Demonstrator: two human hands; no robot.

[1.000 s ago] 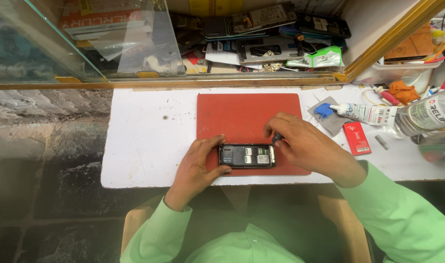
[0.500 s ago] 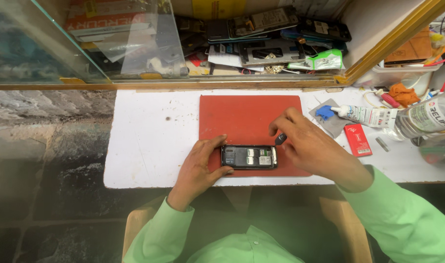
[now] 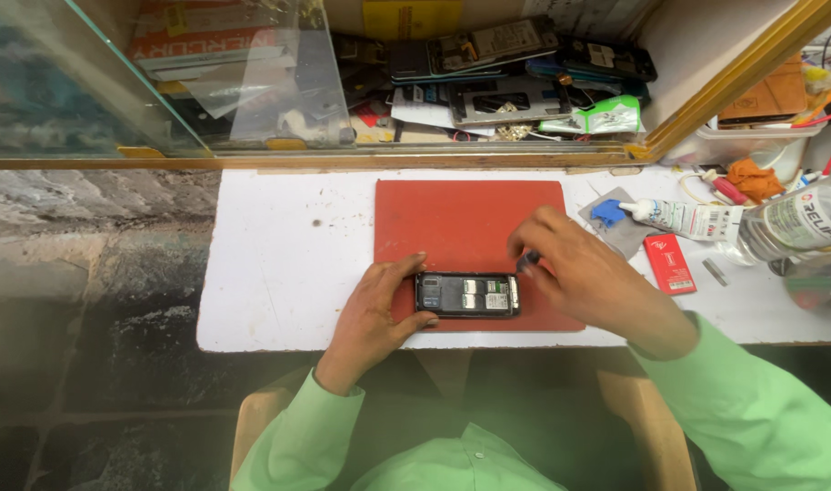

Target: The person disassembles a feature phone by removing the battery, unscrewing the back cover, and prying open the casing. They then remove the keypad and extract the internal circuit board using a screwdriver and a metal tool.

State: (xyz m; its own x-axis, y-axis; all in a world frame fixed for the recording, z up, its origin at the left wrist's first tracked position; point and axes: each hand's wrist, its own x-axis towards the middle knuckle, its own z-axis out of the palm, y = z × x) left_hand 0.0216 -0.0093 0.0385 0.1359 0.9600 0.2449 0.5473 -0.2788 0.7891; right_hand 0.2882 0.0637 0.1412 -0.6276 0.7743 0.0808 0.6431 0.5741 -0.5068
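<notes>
The opened phone [image 3: 467, 295] is pinched at its end by the left hand [image 3: 376, 314] on the red mat [image 3: 452, 227]. A small dark tool [image 3: 527, 262] is pinched by the right hand [image 3: 579, 277]. The exposed board could be scratched if the tool slips.

Glue tube [image 3: 684, 216], red card [image 3: 669, 263], clear bottle [image 3: 793, 227] right; glass case [image 3: 161, 73] behind.

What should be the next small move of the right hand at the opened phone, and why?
Probably lower the right hand so the dark tool meets the top right corner of the opened phone. The tool tip sits just beside that corner, and the left hand already braces the phone on the red mat.
</notes>
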